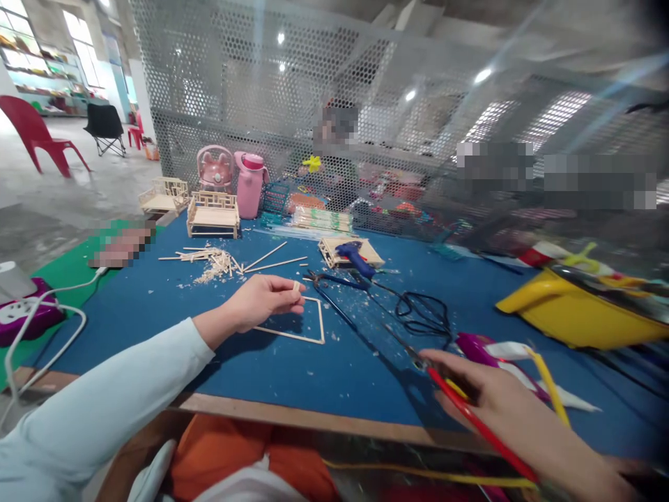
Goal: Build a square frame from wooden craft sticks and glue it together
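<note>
My left hand (267, 301) is closed in a pinch on a short piece of pale wooden stick (296, 286). Below it, a rectangular frame of thin sticks (322, 322) lies on the blue table, partly hidden by the hand. At the right, my right hand (486, 390) is wrapped round red-handled pliers (454, 392), their narrow jaws pointing up and left above the table. Blue-handled pliers (342, 280) rest beyond the frame. A blue glue gun (358, 259) lies over a small wooden stick piece (329, 252). Loose sticks (219, 261) are heaped behind my left hand.
Two miniature wooden benches (213, 215) stand at the back left beside a pink bottle (251, 187). A black cord (426, 314) coils near the middle. A yellow container (575, 314) sits at the right. Perforated metal screen (235, 90) borders the far side. A purple power strip (31, 314) is at left.
</note>
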{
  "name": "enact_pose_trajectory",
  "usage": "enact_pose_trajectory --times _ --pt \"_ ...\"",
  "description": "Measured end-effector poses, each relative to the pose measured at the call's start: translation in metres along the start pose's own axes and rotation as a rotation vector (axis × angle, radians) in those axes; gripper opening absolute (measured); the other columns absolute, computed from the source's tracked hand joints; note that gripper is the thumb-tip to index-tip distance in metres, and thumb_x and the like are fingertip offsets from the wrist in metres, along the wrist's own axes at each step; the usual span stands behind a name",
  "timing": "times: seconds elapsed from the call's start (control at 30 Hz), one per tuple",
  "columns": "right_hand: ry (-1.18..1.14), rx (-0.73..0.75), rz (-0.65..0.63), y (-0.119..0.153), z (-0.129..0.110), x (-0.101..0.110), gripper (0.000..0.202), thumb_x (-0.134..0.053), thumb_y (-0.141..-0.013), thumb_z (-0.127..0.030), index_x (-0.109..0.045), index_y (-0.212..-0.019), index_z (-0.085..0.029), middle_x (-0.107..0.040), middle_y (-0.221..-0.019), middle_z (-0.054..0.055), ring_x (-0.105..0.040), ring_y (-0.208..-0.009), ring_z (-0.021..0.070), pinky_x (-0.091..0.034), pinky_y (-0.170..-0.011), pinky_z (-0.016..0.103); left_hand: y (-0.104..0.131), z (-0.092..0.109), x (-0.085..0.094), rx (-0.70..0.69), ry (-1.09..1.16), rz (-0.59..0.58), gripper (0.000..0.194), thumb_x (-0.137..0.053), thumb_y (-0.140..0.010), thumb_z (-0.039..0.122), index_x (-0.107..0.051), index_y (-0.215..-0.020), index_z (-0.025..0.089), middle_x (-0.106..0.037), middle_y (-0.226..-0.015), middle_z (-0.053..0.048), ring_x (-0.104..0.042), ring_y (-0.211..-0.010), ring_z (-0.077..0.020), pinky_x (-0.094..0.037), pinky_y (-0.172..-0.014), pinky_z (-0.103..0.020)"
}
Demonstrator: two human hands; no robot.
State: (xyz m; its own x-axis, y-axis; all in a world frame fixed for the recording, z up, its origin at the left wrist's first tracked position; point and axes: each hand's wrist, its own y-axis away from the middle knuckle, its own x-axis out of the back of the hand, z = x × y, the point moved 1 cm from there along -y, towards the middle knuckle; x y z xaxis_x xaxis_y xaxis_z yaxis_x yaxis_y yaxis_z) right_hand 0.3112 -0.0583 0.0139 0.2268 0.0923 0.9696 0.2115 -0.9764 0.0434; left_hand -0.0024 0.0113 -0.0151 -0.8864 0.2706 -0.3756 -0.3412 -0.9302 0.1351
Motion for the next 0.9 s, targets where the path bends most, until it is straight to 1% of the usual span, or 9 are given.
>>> enact_pose_trajectory --times 0.07,0.1,0.17,0.2,0.27,0.33,0.4,0.53,0.9 --pt "-0.084 0.131 0.072 -0.007 -0.02 -0.003 0.043 -0.045 -0.076 -0.027 -0.054 -0.116 -0.015 -0.069 -0.089 0.009 -0.066 -0.07 0.0209 -0.053 -0.061 0.029 0.001 -0.001 0.0 -0.041 -0.07 -0.031 0.028 -0.078 -0.058 0.027 -0.068 -0.079 0.01 -0.068 -0.068 -0.003 -0.065 -0.066 -0.0119 -0.05 -0.079 -0.029" --pt "-0.115 0.221 0.102 -0.013 -0.032 -0.005 0.044 -0.044 -0.077 -0.026 -0.05 -0.12 -0.015 -0.068 -0.094 0.01 -0.066 -0.077 0.021 -0.053 -0.066 0.03 0.002 -0.002 0.0 -0.067 -0.119 -0.042 0.028 -0.077 -0.059 0.028 -0.069 -0.079 0.01 -0.068 -0.069 -0.003 -0.065 -0.066 -0.0123 -0.05 -0.078 -0.029" --pt "-0.11 0.384 0.199 -0.026 -0.055 -0.01 0.04 -0.043 -0.08 -0.026 -0.049 -0.118 -0.016 -0.062 -0.108 0.013 -0.062 -0.094 0.0233 -0.051 -0.078 0.034 0.003 -0.002 0.001 -0.118 -0.233 -0.063 0.025 -0.074 -0.063 0.029 -0.07 -0.079 0.011 -0.069 -0.069 -0.004 -0.064 -0.066 -0.013 -0.05 -0.075 -0.028" --pt "-0.108 0.432 0.228 -0.033 -0.066 -0.012 0.036 -0.044 -0.081 -0.027 -0.05 -0.115 -0.017 -0.061 -0.109 0.014 -0.061 -0.096 0.0232 -0.05 -0.079 0.035 0.004 -0.002 0.001 -0.142 -0.289 -0.077 0.022 -0.072 -0.065 0.029 -0.07 -0.079 0.011 -0.069 -0.069 -0.004 -0.064 -0.067 -0.0133 -0.05 -0.074 -0.027" --pt "-0.105 0.454 0.268 -0.046 -0.083 -0.016 0.03 -0.051 -0.081 -0.032 -0.052 -0.108 -0.018 -0.062 -0.101 0.012 -0.061 -0.088 0.0221 -0.05 -0.075 0.035 0.005 -0.001 0.001 -0.186 -0.373 -0.118 0.019 -0.067 -0.07 0.027 -0.071 -0.082 0.012 -0.07 -0.073 -0.005 -0.064 -0.069 -0.0143 -0.05 -0.073 -0.027" --pt "-0.081 0.469 0.284 -0.056 -0.093 -0.019 0.034 -0.059 -0.076 -0.038 -0.053 -0.104 -0.018 -0.061 -0.096 0.011 -0.06 -0.084 0.0223 -0.05 -0.073 0.036 0.006 0.001 0.0 -0.22 -0.417 -0.166 0.019 -0.063 -0.072 0.021 -0.072 -0.086 0.014 -0.071 -0.081 -0.005 -0.065 -0.073 -0.0154 -0.05 -0.074 -0.027" --pt "-0.049 0.494 0.296 -0.061 -0.099 -0.02 0.041 -0.063 -0.073 -0.042 -0.054 -0.104 -0.017 -0.061 -0.095 0.011 -0.059 -0.084 0.0235 -0.049 -0.073 0.038 0.008 0.004 -0.002 -0.246 -0.44 -0.188 0.022 -0.06 -0.07 0.015 -0.072 -0.089 0.016 -0.072 -0.086 -0.004 -0.065 -0.075 -0.0157 -0.05 -0.074 -0.026" --pt "-0.016 0.537 0.308 -0.064 -0.103 -0.019 0.045 -0.063 -0.073 -0.046 -0.054 -0.104 -0.016 -0.06 -0.095 0.011 -0.057 -0.086 0.0239 -0.048 -0.075 0.037 0.011 0.008 -0.005 -0.285 -0.497 -0.173 0.026 -0.057 -0.068 0.008 -0.073 -0.087 0.016 -0.072 -0.083 -0.003 -0.065 -0.073 -0.0154 -0.05 -0.072 -0.024" --pt "-0.048 0.588 0.325 -0.063 -0.109 -0.018 0.049 -0.065 -0.069 -0.049 -0.054 -0.104 -0.016 -0.059 -0.092 0.011 -0.056 -0.081 0.0239 -0.048 -0.071 0.038 0.014 0.011 -0.006 -0.374 -0.607 -0.173 0.021 -0.06 -0.07 0.014 -0.074 -0.086 0.016 -0.073 -0.08 -0.003 -0.065 -0.073 -0.0168 -0.049 -0.068 -0.023"
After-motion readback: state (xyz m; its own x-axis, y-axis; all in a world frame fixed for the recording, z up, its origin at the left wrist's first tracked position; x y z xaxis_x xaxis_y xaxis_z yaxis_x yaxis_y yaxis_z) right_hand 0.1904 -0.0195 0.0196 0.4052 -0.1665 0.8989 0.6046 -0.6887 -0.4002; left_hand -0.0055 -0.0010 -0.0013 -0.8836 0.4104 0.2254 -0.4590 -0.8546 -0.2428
